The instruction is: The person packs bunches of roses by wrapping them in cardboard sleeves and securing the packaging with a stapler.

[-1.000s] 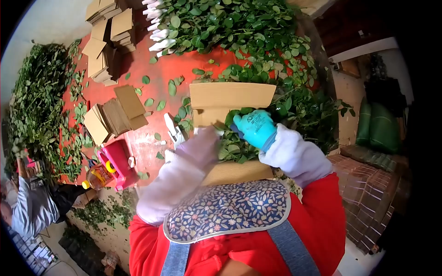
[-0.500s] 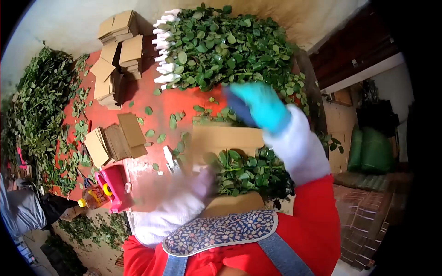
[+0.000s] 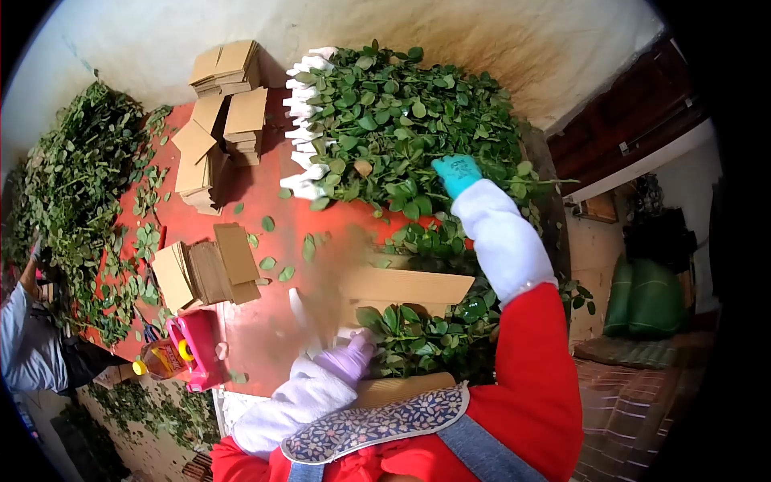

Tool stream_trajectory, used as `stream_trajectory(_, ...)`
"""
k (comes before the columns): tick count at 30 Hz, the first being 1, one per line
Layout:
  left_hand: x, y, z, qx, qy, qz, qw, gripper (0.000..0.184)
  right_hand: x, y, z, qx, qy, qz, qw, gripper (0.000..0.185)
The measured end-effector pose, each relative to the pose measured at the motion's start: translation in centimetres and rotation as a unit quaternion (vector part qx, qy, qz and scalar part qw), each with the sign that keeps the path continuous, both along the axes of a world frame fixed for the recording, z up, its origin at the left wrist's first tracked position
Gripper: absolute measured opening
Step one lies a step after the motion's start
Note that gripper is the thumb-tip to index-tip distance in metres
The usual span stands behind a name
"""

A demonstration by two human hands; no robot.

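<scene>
My left hand (image 3: 349,358), in a lavender glove, is at the left side of leafy cut stems (image 3: 430,341) lying on a cardboard wrap in front of me. Its fingers are partly blurred, so their grip is unclear. A raised cardboard flap (image 3: 409,286) stands behind these stems. Farther back, my right hand (image 3: 458,174), in a teal glove, is closed on leafy stems at the front right of a big pile of leafy bundles (image 3: 401,120). White-wrapped ends (image 3: 305,136) line the pile's left side.
Cardboard stacks (image 3: 205,269) stand on the red table (image 3: 277,221), among loose leaves. A pink container (image 3: 195,353) and a yellow-capped bottle (image 3: 163,361) are at the left front. Behind them is a leafy heap (image 3: 72,185), with another person's sleeve (image 3: 32,337) nearby.
My right hand has moved back onto the leafy pile and closed there. My left hand has come to the near bundle's left side. The view has tilted slightly upward.
</scene>
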State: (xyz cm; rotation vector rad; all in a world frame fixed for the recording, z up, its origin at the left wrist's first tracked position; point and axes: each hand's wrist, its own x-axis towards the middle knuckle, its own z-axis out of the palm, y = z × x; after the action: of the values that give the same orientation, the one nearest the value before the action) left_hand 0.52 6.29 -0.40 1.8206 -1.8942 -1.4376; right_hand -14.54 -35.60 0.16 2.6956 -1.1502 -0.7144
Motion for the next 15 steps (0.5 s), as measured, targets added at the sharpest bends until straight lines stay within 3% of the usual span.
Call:
stream_trajectory(1,0.0,-0.2,0.1,-0.001,0.005,0.006,1.0,0.047,-0.4,0.8,1.5,-0.067,0.001,0.024,0.998,0.028)
stream_trajectory(2,-0.1,0.0,0.2,-0.007,0.015,0.012,1.0,0.047,-2.0,0.6,0.5,-0.159,-0.201,0.038,0.966,0.018)
stream_trajectory(4,-0.1,0.2,0.2,-0.018,0.036,0.028,0.999,0.047,-1.3,2.4,7.5,-0.221,-0.214,0.162,0.937,0.015)
stream_trajectory(5,-0.2,0.1,0.0,-0.037,0.015,0.017,0.999,0.047,-0.7,3.7,10.5,-0.22,-0.272,0.165,0.922,0.019)
stream_trajectory(7,-0.4,0.3,-1.1,-0.082,-0.041,-0.01,0.996,0.048,-0.9,3.1,10.8,-0.198,-0.245,0.129,0.94,0.024)
stream_trajectory(8,-0.2,0.6,-1.6,-0.105,-0.065,-0.022,0.992,0.048,-1.9,1.7,8.5,-0.182,-0.214,0.136,0.95,0.029)
stream_trajectory(9,0.0,0.1,-0.5,-0.066,-0.039,0.001,0.997,0.048,-3.4,0.4,6.1,-0.152,-0.254,0.166,0.94,0.026)
stream_trajectory(11,0.4,-0.9,1.7,0.012,0.008,0.051,0.999,0.047,-4.2,1.2,5.5,-0.04,-0.358,0.067,0.931,0.022)
stream_trajectory(13,0.4,-0.9,2.1,0.007,0.019,0.033,0.999,0.048,-3.4,5.3,9.4,-0.061,-0.308,0.024,0.949,0.021)
stream_trajectory(15,0.3,-0.5,1.8,0.004,0.048,0.044,0.998,0.049,-5.1,5.8,8.4,-0.007,-0.449,0.029,0.893,0.024)
